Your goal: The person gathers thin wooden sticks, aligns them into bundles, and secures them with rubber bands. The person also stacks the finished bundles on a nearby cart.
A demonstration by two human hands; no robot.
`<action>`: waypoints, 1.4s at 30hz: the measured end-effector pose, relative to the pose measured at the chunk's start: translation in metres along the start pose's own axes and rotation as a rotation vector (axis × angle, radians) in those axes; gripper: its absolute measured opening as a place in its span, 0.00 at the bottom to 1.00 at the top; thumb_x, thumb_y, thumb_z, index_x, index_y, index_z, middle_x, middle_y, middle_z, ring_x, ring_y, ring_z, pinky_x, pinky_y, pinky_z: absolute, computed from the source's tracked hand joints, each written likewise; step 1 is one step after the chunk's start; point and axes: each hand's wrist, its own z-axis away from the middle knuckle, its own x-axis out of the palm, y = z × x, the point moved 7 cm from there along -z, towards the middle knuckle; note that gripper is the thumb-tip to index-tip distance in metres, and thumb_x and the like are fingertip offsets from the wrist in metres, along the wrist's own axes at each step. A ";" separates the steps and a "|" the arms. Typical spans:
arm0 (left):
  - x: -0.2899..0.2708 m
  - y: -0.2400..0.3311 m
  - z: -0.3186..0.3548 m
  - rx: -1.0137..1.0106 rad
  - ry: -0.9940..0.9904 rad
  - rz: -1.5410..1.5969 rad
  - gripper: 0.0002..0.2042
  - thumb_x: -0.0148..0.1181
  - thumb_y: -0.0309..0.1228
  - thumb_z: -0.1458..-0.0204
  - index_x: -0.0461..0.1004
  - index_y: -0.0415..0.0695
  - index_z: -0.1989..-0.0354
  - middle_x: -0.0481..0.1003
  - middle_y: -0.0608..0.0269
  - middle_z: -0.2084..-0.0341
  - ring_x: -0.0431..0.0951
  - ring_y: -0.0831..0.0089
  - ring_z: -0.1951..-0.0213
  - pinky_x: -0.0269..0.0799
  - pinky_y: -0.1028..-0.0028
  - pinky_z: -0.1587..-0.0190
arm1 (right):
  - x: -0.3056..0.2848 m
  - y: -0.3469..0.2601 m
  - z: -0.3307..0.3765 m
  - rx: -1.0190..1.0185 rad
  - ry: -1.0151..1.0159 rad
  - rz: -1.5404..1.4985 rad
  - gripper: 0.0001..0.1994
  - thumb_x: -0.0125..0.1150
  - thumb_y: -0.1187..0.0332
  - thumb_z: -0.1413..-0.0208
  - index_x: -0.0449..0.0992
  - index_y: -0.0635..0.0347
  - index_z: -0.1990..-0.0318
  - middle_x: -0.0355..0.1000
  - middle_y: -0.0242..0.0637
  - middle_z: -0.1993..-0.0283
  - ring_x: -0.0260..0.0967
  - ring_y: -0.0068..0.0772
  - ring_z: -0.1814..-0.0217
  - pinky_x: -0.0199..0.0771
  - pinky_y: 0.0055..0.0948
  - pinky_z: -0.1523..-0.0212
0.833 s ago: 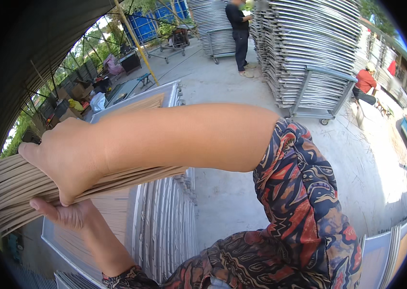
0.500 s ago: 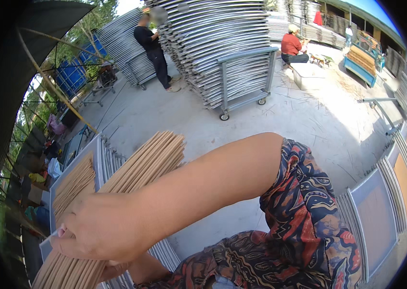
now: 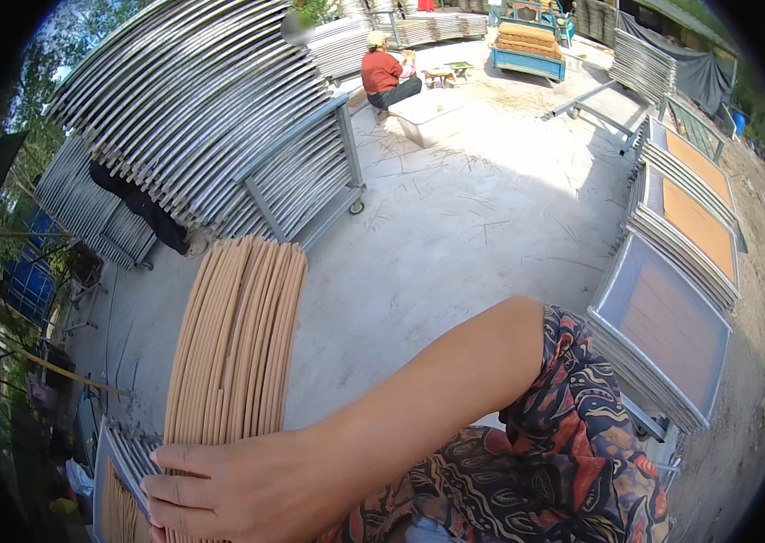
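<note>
Concrete yard [image 3: 491,208], sunlit | stacked metal frames [image 3: 201,100] on a wheeled rack at far left | trays [image 3: 672,326] stacked along right edge | seated person [image 3: 387,77] at far end | right hand [image 3: 238,489] crosses to lower left, fingers [image 3: 179,462] wrapped over bundle of tan sticks [image 3: 238,353] | left hand not in view

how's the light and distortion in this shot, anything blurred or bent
Head view: hard sunlight bleaches the concrete yard; short dark shadows sit under the stacked metal racks. Fisheye bends the racks and the framed trays into curves, with a black rim around the picture. The right hand and the bundle of tan sticks look sharp; the seated person is small and soft.
</note>
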 end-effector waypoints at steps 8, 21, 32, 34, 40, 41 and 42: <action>-0.046 -0.137 -0.047 -0.120 -0.095 0.222 0.26 0.39 0.50 0.43 0.63 0.39 0.47 0.68 0.52 0.52 0.64 0.60 0.46 0.54 0.62 0.40 | -0.031 0.103 0.081 0.219 -0.190 0.252 0.16 0.49 0.62 0.50 0.69 0.64 0.57 0.68 0.58 0.58 0.69 0.53 0.53 0.65 0.50 0.50; -0.041 -0.400 -0.111 -0.285 -0.197 0.471 0.26 0.35 0.49 0.41 0.65 0.38 0.50 0.69 0.51 0.55 0.65 0.60 0.47 0.55 0.62 0.40 | -0.192 0.264 0.230 0.551 -0.279 0.551 0.14 0.49 0.65 0.48 0.70 0.56 0.54 0.68 0.49 0.53 0.67 0.47 0.48 0.65 0.47 0.44; 0.068 -0.667 -0.175 -0.258 -0.220 0.505 0.25 0.28 0.45 0.39 0.68 0.38 0.56 0.72 0.51 0.61 0.69 0.60 0.52 0.56 0.62 0.43 | -0.409 0.404 0.339 0.621 -0.133 0.632 0.15 0.51 0.65 0.48 0.68 0.53 0.53 0.69 0.46 0.53 0.68 0.44 0.48 0.67 0.42 0.45; 0.080 -0.713 -0.181 -0.246 -0.231 0.486 0.23 0.29 0.45 0.40 0.66 0.39 0.54 0.71 0.52 0.61 0.69 0.61 0.53 0.57 0.62 0.44 | -0.441 0.432 0.365 0.594 -0.134 0.689 0.14 0.52 0.64 0.49 0.67 0.53 0.54 0.69 0.46 0.54 0.69 0.44 0.50 0.68 0.42 0.46; 0.101 -0.872 -0.193 -0.207 -0.274 0.443 0.21 0.32 0.44 0.40 0.61 0.43 0.47 0.70 0.53 0.59 0.69 0.61 0.54 0.61 0.60 0.47 | -0.534 0.525 0.468 0.582 -0.207 0.667 0.14 0.51 0.64 0.49 0.66 0.55 0.55 0.69 0.46 0.56 0.70 0.45 0.54 0.70 0.42 0.50; 0.107 -0.904 -0.199 -0.181 -0.269 0.455 0.21 0.33 0.44 0.40 0.60 0.44 0.46 0.69 0.53 0.58 0.69 0.61 0.54 0.61 0.60 0.47 | -0.554 0.545 0.482 0.580 -0.272 0.670 0.14 0.50 0.64 0.49 0.66 0.55 0.55 0.69 0.46 0.56 0.70 0.45 0.54 0.70 0.42 0.51; 0.110 -0.936 -0.201 -0.175 -0.259 0.474 0.20 0.34 0.44 0.40 0.60 0.44 0.45 0.69 0.53 0.58 0.69 0.62 0.54 0.62 0.59 0.47 | -0.574 0.562 0.499 0.591 -0.287 0.677 0.14 0.50 0.65 0.49 0.66 0.55 0.54 0.69 0.46 0.56 0.70 0.45 0.54 0.70 0.42 0.50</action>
